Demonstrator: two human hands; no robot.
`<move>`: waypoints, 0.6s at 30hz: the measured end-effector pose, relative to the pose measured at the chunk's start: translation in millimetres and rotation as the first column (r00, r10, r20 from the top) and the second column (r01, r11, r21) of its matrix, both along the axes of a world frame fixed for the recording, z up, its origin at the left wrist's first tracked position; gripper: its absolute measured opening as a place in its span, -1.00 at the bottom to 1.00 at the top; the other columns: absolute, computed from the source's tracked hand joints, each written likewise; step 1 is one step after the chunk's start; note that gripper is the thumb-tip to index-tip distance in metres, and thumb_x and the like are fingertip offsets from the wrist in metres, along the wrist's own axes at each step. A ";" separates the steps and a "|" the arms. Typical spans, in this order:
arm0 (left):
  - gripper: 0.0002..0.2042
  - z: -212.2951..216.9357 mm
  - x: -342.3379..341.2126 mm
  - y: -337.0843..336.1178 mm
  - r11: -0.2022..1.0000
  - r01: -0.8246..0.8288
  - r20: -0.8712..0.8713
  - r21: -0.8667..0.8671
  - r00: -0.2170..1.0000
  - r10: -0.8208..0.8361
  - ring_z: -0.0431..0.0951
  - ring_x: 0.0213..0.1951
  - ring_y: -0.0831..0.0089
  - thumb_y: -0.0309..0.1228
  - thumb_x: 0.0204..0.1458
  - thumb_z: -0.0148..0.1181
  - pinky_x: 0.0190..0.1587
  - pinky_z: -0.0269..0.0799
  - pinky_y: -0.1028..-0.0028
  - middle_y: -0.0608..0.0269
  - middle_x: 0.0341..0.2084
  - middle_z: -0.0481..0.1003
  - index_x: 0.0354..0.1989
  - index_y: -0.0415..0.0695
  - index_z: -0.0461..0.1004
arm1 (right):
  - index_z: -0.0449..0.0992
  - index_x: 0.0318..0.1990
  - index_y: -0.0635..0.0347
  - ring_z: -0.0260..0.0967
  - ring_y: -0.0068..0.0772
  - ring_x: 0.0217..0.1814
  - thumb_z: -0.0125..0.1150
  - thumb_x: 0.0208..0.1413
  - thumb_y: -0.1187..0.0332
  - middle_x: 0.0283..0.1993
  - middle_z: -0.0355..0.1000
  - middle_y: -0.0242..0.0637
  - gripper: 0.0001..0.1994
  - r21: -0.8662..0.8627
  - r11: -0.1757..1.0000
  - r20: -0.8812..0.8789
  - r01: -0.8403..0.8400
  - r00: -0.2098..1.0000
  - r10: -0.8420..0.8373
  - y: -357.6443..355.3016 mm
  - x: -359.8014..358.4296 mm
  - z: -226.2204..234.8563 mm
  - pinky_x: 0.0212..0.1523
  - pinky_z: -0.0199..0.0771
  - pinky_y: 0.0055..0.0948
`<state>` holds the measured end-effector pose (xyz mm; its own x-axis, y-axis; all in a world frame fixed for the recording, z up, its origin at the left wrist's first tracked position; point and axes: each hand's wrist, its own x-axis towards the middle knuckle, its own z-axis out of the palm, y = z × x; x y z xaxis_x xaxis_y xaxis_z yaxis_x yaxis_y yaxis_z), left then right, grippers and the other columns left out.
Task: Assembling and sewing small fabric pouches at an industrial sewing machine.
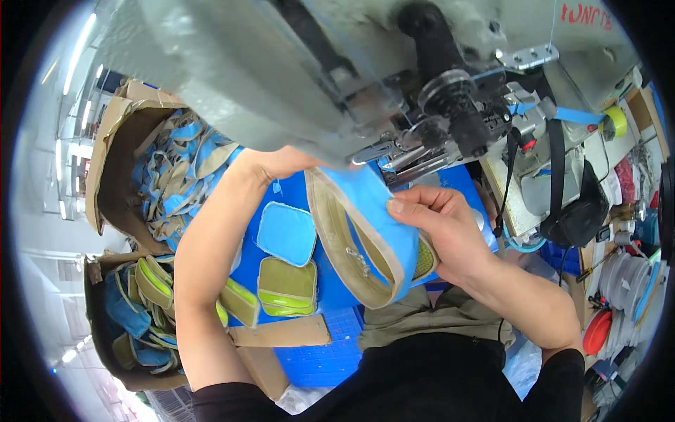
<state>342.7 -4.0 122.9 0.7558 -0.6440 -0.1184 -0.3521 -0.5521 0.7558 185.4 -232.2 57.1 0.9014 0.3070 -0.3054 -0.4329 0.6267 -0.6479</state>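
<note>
A looped fabric pouch piece, blue inside with khaki edging and a zip, hangs below the sewing machine's presser area. On its right side, my right hand is closed, thumb and fingers pinching the blue cloth. My left hand lies at the loop's upper left edge; the machine head covers its fingers. To the left on the blue table lie a square blue panel and an olive panel with bright green edging. Another olive and green piece is beside my left forearm.
The grey sewing machine fills the top. Two cardboard boxes stand at left: one holds blue and khaki strips, the other pouch pieces. Blue binding tape runs at upper right. Reels sit at far right.
</note>
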 end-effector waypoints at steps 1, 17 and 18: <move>-0.57 -19.6 13.8 16.7 0.986 0.028 -0.046 -0.164 0.998 -0.037 0.59 -0.08 0.40 -0.38 0.00 0.56 0.04 0.55 0.37 0.24 -0.07 0.63 0.07 -0.12 0.61 | 0.66 -0.06 0.39 0.56 -0.61 -0.21 0.38 0.25 0.40 -0.18 0.65 -0.25 -0.78 0.018 1.000 -0.006 0.016 1.000 -0.015 3.2 0.3 0.2 -0.16 0.55 -0.57; -0.62 -18.7 82.6 16.9 0.991 0.026 0.114 -0.128 0.993 -0.011 0.56 0.05 0.30 -0.39 0.20 0.31 0.16 0.49 0.31 0.12 0.06 0.61 0.19 -0.14 0.55 | 0.69 -0.14 0.37 0.53 -0.60 -0.20 0.41 0.23 0.38 -0.21 0.64 -0.27 -0.81 0.077 0.965 -0.061 0.249 0.968 -0.245 20.6 7.6 8.3 -0.14 0.53 -0.53; -0.62 -15.0 88.2 15.4 0.993 0.032 0.124 -0.118 0.992 -0.017 0.56 0.05 0.29 -0.39 0.20 0.31 0.17 0.48 0.30 0.12 0.06 0.61 0.19 -0.14 0.55 | 0.69 -0.14 0.37 0.53 -0.60 -0.20 0.41 0.23 0.38 -0.21 0.64 -0.27 -0.81 0.075 0.964 -0.061 0.256 0.966 -0.252 19.8 7.6 8.6 -0.14 0.53 -0.53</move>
<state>430.9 11.4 107.9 0.7437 -0.6664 0.0526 -0.4581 -0.4509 0.7661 193.0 -212.4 65.7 0.9369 0.0953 -0.3363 -0.2835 0.7699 -0.5717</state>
